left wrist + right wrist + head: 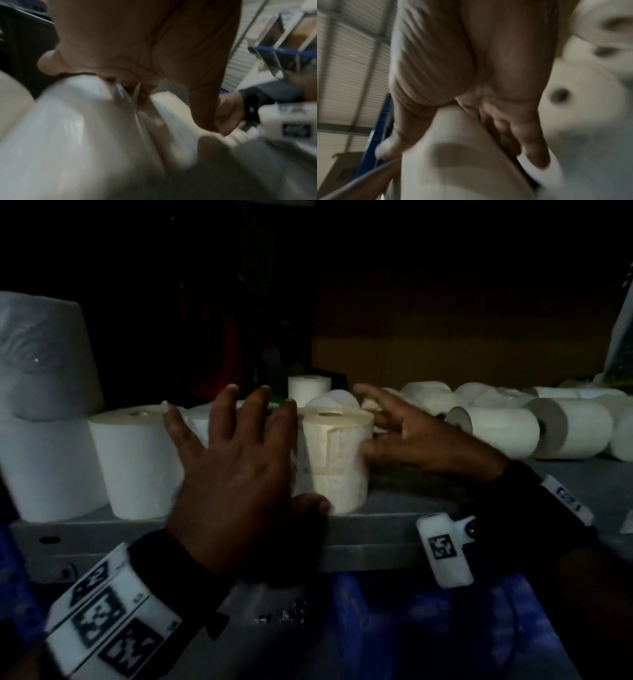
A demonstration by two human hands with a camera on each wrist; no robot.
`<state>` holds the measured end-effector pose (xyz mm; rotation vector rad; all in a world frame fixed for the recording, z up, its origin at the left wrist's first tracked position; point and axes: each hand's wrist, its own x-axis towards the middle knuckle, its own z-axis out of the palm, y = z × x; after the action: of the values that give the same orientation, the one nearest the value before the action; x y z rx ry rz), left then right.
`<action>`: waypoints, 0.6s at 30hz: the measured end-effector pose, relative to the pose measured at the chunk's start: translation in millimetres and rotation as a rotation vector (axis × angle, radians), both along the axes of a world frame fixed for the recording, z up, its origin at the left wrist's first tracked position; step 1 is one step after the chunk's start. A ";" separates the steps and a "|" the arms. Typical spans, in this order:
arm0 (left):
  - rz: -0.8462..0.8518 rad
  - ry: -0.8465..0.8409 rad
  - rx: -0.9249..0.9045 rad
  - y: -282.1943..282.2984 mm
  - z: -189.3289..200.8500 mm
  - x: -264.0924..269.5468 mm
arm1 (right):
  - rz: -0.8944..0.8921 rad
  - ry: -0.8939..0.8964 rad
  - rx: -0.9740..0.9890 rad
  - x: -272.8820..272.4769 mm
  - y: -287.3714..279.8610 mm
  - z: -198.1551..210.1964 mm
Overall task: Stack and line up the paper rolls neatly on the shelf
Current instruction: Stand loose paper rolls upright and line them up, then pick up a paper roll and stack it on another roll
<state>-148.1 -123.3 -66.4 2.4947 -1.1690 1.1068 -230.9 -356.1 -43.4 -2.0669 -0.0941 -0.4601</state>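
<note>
Two spread hands, left hand (pixel 236 474) and right hand (pixel 411 433), flank an upright paper roll (pixel 337 457) on the shelf (pixel 394 529)

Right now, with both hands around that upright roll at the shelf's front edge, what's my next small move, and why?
Probably slide the upright roll left against the neighbouring roll. The left hand and right hand flank it, and the hand hides whether a gap separates them.

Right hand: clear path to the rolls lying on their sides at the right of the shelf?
Probably yes. The right hand is touching the upright roll, and the lying rolls sit just to its right on the shelf, with nothing visible between them.
</note>
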 end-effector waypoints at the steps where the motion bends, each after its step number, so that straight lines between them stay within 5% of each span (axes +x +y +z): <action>1: -0.004 -0.014 -0.032 3.9 9.0 1.9 | -0.044 -0.053 0.017 -3.2 -2.7 15.6; 6: -0.216 0.098 -0.098 11.6 72.7 15.9 | -0.307 -0.196 -0.200 4.0 -11.5 103.5; 13: -0.222 0.405 0.093 -5.9 81.4 38.6 | -0.433 0.280 -0.837 92.0 -24.4 147.6; 18: -0.178 0.239 0.248 -8.5 60.0 36.0 | -0.471 0.489 -1.166 165.1 -40.8 142.4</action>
<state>-112.1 -131.8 -6.3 2.5462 -1.4958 0.6329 -65.7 -397.0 99.0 -3.3122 0.5539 -0.1386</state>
